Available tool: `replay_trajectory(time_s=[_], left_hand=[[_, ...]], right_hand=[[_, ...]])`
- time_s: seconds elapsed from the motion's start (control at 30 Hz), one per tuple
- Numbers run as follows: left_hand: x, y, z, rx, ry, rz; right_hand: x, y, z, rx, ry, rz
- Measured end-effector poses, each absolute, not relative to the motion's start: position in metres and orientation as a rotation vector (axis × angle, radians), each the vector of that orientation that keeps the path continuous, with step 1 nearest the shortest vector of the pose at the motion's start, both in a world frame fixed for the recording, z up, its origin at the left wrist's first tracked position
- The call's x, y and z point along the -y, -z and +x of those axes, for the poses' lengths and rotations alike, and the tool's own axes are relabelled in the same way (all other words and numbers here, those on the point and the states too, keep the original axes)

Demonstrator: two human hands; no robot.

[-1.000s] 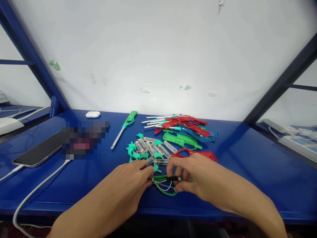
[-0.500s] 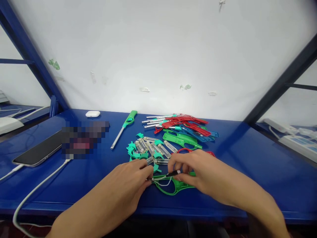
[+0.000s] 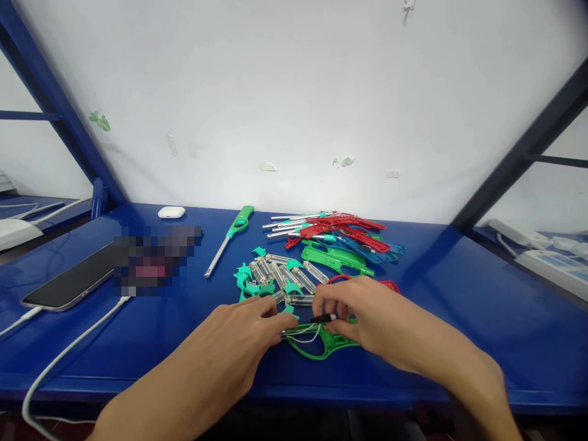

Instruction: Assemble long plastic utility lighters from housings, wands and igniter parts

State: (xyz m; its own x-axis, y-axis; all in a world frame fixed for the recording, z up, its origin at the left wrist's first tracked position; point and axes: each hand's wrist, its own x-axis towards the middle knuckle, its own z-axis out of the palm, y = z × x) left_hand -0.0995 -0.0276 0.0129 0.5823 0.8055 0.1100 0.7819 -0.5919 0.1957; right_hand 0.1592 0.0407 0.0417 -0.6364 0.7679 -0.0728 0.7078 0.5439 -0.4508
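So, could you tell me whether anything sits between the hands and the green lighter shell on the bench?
Nothing visible does: the left hand and right hand already touch the green lighter shell and its black igniter piece.

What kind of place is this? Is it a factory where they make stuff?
Probably a small assembly workbench, where long-nosed lighters get put together by hand. A finished green lighter lies on the blue table, beside a pile of coloured lighter shells and clear tubes. Similar blue benches stand on both sides.
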Motion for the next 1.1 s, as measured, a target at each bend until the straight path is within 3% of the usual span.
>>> replay_trajectory(time_s=[0.57,0.9,1.1], left_hand=[[0.025,-0.015,-0.093,-1.386,-0.245,2.824],[0.021,-0.002,-0.092,-1.333,-0.362,2.805],[0.014,0.007,-0.089,-1.343,-0.476,2.773]], right_hand=[[-0.04,-0.033,0.171,2.562,-0.407,-1.021],[-0.001,0.027,0.191,2.225,-0.071,-0.801],[0.007,0.038,0.194,2.288,-0.135,-0.896]])
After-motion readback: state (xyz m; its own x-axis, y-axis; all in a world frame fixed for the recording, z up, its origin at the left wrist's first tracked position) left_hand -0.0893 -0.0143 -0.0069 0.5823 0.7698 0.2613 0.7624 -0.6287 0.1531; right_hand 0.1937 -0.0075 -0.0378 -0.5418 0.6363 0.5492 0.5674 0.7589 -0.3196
